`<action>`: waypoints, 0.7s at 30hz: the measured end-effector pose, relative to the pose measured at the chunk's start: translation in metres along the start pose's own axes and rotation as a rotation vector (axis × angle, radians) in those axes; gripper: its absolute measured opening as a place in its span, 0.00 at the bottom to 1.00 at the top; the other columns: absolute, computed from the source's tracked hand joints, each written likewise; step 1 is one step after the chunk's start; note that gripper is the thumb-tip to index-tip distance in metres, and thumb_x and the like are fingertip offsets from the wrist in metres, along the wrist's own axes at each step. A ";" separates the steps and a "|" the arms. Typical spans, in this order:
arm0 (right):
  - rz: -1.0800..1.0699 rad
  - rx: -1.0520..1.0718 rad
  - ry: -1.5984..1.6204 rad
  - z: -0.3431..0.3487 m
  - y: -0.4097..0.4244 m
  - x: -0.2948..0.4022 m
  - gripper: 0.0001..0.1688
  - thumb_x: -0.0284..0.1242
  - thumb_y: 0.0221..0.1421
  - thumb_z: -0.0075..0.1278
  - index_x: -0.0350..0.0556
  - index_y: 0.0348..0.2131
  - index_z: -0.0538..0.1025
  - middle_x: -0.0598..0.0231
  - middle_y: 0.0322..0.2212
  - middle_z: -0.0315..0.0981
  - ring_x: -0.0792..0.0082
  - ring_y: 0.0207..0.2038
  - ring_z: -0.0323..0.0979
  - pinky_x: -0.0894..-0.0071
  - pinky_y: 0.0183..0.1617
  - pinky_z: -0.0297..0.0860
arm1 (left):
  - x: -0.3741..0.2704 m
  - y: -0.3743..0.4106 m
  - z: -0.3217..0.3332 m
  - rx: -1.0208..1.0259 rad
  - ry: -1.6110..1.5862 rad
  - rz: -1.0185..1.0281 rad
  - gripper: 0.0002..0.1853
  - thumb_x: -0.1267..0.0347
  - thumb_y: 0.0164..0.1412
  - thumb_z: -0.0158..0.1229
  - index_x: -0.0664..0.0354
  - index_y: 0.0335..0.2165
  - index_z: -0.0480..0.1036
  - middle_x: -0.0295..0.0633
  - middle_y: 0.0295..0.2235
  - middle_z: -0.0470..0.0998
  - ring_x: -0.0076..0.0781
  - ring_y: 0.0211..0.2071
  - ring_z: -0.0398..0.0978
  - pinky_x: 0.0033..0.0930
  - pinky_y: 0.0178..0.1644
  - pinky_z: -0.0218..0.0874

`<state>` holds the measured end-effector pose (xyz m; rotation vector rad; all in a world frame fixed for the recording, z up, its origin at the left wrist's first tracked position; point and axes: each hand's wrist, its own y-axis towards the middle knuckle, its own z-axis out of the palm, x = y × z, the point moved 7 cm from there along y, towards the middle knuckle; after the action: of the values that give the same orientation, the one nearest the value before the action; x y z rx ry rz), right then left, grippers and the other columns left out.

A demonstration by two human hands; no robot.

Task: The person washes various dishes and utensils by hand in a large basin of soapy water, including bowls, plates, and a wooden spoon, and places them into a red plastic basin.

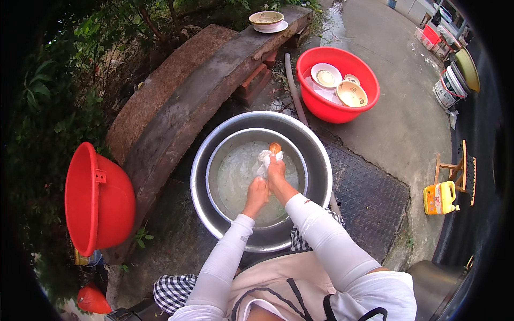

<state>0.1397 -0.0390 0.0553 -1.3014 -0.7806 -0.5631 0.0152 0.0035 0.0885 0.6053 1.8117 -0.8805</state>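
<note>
Cloudy water lies in a round metal basin (212,168), which sits inside a larger metal basin (198,200). Over this water, my right hand (276,172) is closed on a white cloth (265,158) wrapped about an orange-brown utensil, perhaps a wooden spoon (275,148), whose rounded end points away from me. My left hand (256,195) is just below and to the left, its fingers closed at the lower end of the cloth and utensil; what exactly it grips is partly hidden.
Bowls stand in a red plastic tub (338,116) beyond the basins. Stacked bowls (266,18) rest on a long stone slab (192,96). Another red tub (114,200) leans on its side at left. To the right are a hose (294,88), a yellow jug (439,198) and a wooden stool (451,166).
</note>
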 end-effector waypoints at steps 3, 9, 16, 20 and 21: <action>-0.064 -0.100 0.145 -0.004 -0.005 0.007 0.22 0.39 0.62 0.44 0.36 0.41 0.76 0.57 0.33 0.77 0.64 0.32 0.77 0.61 0.34 0.71 | 0.008 -0.009 0.003 -0.067 -0.260 -0.135 0.11 0.63 0.71 0.41 0.59 0.37 0.64 0.35 0.21 0.67 0.24 0.18 0.64 0.31 0.21 0.55; -0.103 0.173 -0.124 0.025 -0.026 -0.011 0.23 0.39 0.61 0.45 0.32 0.39 0.76 0.50 0.32 0.78 0.58 0.34 0.78 0.59 0.39 0.70 | 0.000 0.003 -0.008 -0.157 -0.550 -0.239 0.12 0.63 0.71 0.45 0.58 0.47 0.64 0.35 0.30 0.72 0.21 0.25 0.69 0.27 0.25 0.61; -0.211 0.283 -0.277 0.038 -0.032 -0.017 0.21 0.39 0.61 0.45 0.36 0.39 0.77 0.50 0.33 0.78 0.55 0.36 0.77 0.57 0.40 0.69 | -0.005 0.003 -0.027 -0.064 -0.487 -0.198 0.13 0.64 0.71 0.44 0.59 0.47 0.68 0.33 0.30 0.72 0.19 0.26 0.68 0.26 0.26 0.62; -0.072 0.202 -0.154 0.033 -0.011 -0.007 0.21 0.39 0.60 0.46 0.37 0.39 0.77 0.56 0.31 0.78 0.62 0.34 0.77 0.59 0.37 0.69 | 0.001 -0.029 -0.022 -0.019 -0.329 -0.298 0.13 0.62 0.72 0.40 0.59 0.39 0.68 0.29 0.19 0.62 0.16 0.15 0.56 0.24 0.15 0.48; -0.081 0.165 -0.127 0.031 -0.009 -0.002 0.22 0.39 0.60 0.46 0.37 0.39 0.77 0.57 0.31 0.78 0.63 0.33 0.76 0.60 0.36 0.69 | 0.002 -0.036 -0.018 -0.013 -0.350 -0.324 0.14 0.62 0.73 0.40 0.58 0.37 0.68 0.28 0.17 0.60 0.15 0.13 0.52 0.24 0.13 0.45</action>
<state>0.1255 -0.0104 0.0615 -1.1656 -0.9680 -0.4734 -0.0222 -0.0040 0.1017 0.1335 1.6133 -1.1138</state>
